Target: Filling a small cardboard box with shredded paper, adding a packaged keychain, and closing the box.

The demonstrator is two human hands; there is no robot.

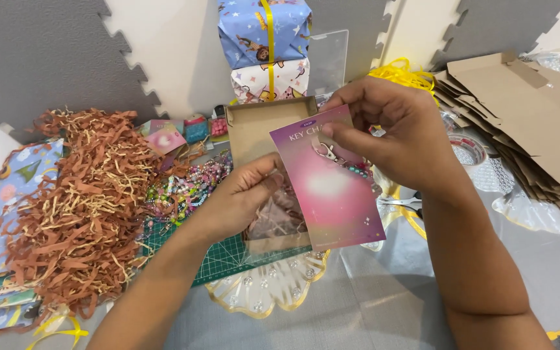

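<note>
Item under handling: pink-purple backing card (332, 194), glossy, rectangular, tilted with its top toward 11 o'clock, paler glow at centre, small sparkle marks near the lower corners. A silver clasp (325, 151) with coloured beads trailing toward 3 o'clock is fixed near its upper part. The card is held above an open brown cardboard box (254, 129), at the centre of view.

Right hand (393, 133): fingers pinched on the card's top edge at the clasp. Left hand (241, 198): gripping a clear plastic sleeve (280, 217) at the card's 9 o'clock edge.

Surroundings: brown shredded paper (82, 201) at 9 o'clock; green cutting mat (228, 256) below the left hand; two wrapped gift boxes (266, 48), stacked, at 12 o'clock; flattened cardboard (526, 110) at 2 o'clock, all on the grey surface (371, 298)
</note>
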